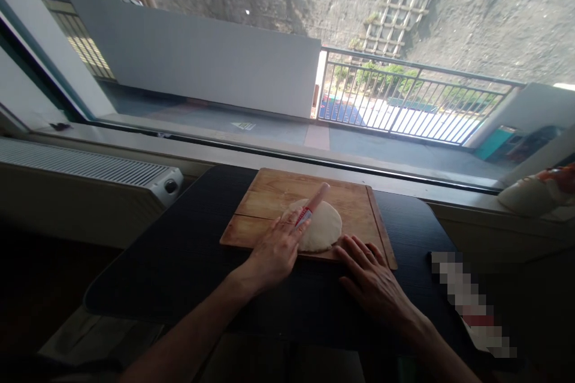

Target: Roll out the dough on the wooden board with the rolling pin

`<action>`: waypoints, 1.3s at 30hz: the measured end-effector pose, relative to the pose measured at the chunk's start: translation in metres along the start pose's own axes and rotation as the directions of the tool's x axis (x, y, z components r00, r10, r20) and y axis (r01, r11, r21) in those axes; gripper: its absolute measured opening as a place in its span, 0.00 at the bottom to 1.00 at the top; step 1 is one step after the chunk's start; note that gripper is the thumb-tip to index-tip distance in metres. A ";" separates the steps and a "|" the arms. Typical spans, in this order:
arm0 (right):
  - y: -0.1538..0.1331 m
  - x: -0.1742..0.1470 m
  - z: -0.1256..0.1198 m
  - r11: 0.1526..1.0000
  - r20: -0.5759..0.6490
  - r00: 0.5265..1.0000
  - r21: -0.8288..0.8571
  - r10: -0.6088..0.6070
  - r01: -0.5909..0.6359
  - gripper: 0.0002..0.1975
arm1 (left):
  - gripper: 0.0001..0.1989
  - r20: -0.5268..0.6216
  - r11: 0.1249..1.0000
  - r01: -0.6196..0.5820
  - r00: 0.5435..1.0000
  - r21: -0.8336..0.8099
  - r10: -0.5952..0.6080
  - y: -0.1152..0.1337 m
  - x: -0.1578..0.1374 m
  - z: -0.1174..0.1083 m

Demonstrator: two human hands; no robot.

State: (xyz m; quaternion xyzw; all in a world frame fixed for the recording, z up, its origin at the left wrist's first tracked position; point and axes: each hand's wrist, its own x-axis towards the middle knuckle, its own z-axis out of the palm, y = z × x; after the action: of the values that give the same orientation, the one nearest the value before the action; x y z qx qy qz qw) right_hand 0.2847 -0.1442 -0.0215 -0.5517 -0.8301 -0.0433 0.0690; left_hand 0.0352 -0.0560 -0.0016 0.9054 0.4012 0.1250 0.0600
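Note:
A flattened round of pale dough (324, 228) lies on a wooden cutting board (354, 200). Across its left part slants a rolling pin (318, 196) with red lettering on its side, its far end pointing away and to the right. My left hand (279, 245) is closed over the near part of the pin, hiding that end. Beside the dough's lower right edge, my right hand (366, 263) rests with its fingers stretched out over the board's front edge, holding nothing.
The board sits on a dark table (179, 251) against a window sill (202, 146). A radiator (90, 161) stands to the left. On the right table edge is a pixelated object (471, 305). A pale object (530, 194) sits at the sill's right end.

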 end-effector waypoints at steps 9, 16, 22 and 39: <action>-0.005 0.000 -0.001 1.000 -0.052 0.999 -0.025 -0.004 0.003 0.26 | 0.27 0.070 0.999 0.003 0.998 -0.035 0.000 -0.017 0.018 -0.004; -0.008 0.004 -0.002 0.999 -0.102 0.994 0.011 -0.041 0.043 0.24 | 0.28 0.062 0.999 0.008 0.998 -0.042 -0.005 -0.015 0.012 0.000; -0.005 0.002 0.000 0.994 -0.091 0.990 0.009 -0.110 0.111 0.26 | 0.28 0.021 0.994 0.054 0.998 -0.090 -0.052 -0.012 0.020 -0.002; -0.014 0.010 0.009 0.994 -0.129 0.991 0.100 -0.025 0.038 0.31 | 0.28 -0.039 0.998 0.034 0.999 0.047 -0.032 0.020 -0.016 0.008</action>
State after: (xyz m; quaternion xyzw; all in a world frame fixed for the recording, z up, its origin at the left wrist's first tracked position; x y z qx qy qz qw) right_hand 0.2672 -0.1396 -0.0285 -0.5302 -0.8338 -0.0370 0.1492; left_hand 0.0412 -0.0808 -0.0085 0.8973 0.4200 0.1318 0.0329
